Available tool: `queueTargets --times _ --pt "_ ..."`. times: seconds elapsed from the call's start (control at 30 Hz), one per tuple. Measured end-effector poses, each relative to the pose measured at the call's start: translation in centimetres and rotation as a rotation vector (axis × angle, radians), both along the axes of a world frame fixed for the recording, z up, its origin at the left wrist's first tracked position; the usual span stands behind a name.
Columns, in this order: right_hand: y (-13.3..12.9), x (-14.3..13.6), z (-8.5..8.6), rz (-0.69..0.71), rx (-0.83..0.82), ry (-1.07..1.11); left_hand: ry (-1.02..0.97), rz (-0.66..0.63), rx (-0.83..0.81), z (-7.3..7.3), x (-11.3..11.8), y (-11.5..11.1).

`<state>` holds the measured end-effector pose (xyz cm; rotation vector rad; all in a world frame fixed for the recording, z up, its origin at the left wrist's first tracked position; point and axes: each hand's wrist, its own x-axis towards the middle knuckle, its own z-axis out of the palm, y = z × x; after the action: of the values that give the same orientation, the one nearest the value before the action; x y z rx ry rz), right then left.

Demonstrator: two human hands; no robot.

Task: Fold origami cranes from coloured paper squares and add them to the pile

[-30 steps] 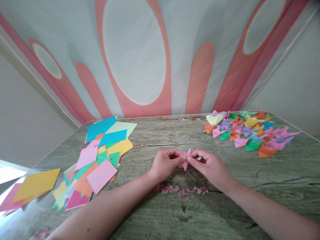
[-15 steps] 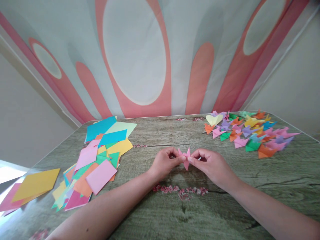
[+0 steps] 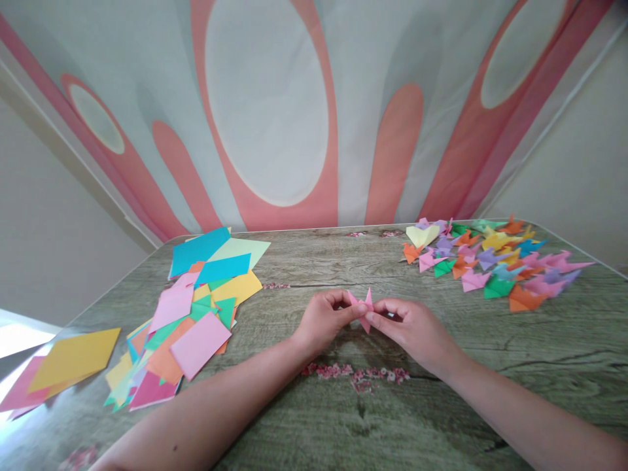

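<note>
A small folded pink paper [image 3: 366, 322] with pointed tips is held above the middle of the wood-patterned table [image 3: 314, 261]. My left hand [image 3: 328, 318] pinches its left side between thumb and fingers. On its right side, my right hand [image 3: 408, 322] grips it with thumb and forefinger. Two tips stick up between the hands and one points down. The fingertips of both hands nearly meet and cover part of the folds.
Loose coloured sheets [image 3: 200, 340] lie heaped on the left, with yellow and pink sheets [image 3: 73, 360] at the far left edge. Several folded paper birds [image 3: 475, 280] stand at the back right. A patterned curtain [image 3: 267, 98] hangs behind the table.
My right thumb and forefinger have shifted slightly left on the pink paper, closer to my left fingertips. The whole view has moved a little.
</note>
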<state>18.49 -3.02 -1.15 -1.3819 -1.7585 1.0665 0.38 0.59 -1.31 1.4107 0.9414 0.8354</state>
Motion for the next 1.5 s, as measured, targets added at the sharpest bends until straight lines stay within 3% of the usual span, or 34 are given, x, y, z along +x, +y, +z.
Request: queueTargets --times 0.23,0.47,0.63,0.7,0.8,0.87,1.0,1.27,1.5 --pt "-0.2 -0.6 -0.4 -0.006 -0.048 -0.012 0.052 0.071 0.046 -0.2 0.2 0.0" --pt "-0.3 -0.9 -0.4 0.013 -0.201 -0.018 -0.043 0.019 -0.054 -0.4 0.1 0.1" --pt "-1.1 -1.4 -0.1 0.038 -0.312 -0.019 -0.077 0.165 -0.01 0.9 -1.1 1.7" --pt "-1.2 -1.3 0.1 0.007 -0.281 -0.021 -0.095 0.175 0.005 1.5 -1.5 2.2" --pt "-0.8 -0.7 0.3 -0.099 -0.109 0.014 -0.03 0.069 -0.045 1.6 -1.6 2.0" --pt "-0.4 -0.3 0.3 -0.098 -0.067 0.028 0.003 0.021 -0.078 1.3 -1.2 1.4" --pt "-0.3 -0.2 0.4 -0.011 -0.116 -0.039 -0.011 -0.03 -0.097 0.5 -0.5 0.5" --pt "-0.3 -0.2 0.2 0.029 -0.131 -0.055 0.043 -0.054 -0.076 -0.2 -0.8 0.8" --pt "-0.5 -0.2 -0.2 -0.023 -0.065 -0.034 0.12 -0.054 -0.003 0.0 -0.8 0.6"
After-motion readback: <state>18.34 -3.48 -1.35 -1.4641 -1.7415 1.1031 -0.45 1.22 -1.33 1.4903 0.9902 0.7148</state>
